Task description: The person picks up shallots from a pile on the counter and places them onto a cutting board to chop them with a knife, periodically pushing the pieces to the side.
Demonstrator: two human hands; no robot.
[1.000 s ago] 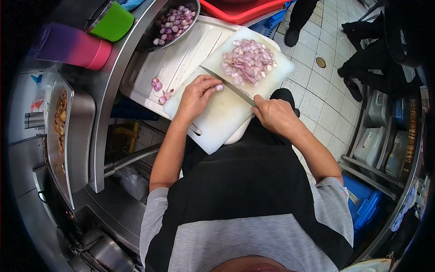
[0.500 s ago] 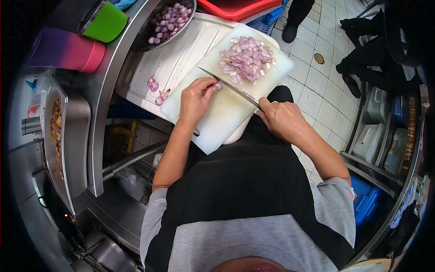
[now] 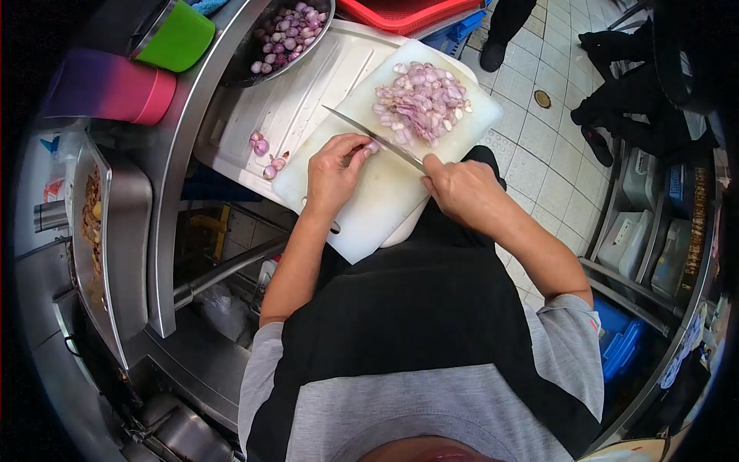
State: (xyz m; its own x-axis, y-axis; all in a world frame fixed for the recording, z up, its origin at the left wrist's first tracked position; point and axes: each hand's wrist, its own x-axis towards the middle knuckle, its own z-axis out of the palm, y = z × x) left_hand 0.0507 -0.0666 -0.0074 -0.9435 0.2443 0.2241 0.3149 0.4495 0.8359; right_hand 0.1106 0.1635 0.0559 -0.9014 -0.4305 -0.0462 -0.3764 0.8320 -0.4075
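My left hand (image 3: 336, 171) is closed on a small peeled shallot (image 3: 372, 148), pressing it to the white cutting board (image 3: 369, 208). In my right hand (image 3: 462, 191) is the handle of a kitchen knife (image 3: 389, 146). Its long blade lies across the board, right beside the shallot and my left fingertips. Beyond the blade, a heap of sliced shallots (image 3: 423, 100) covers the far end of the board. To the left of the board, a few unpeeled shallots (image 3: 262, 146) rest on a white plastic surface (image 3: 231, 123).
A metal bowl (image 3: 327, 35) of whole shallots stands at the far left, near a red basket (image 3: 408, 15). Along the left are a steel counter edge (image 3: 165, 162) and a deep steel tray (image 3: 131, 231) with food. Another person's dark-clothed legs (image 3: 631, 100) are at right.
My right hand has moved slightly left and up, sliding the knife forward so its tip reaches farther up and left. My left hand stays nearly in place with the shallot.
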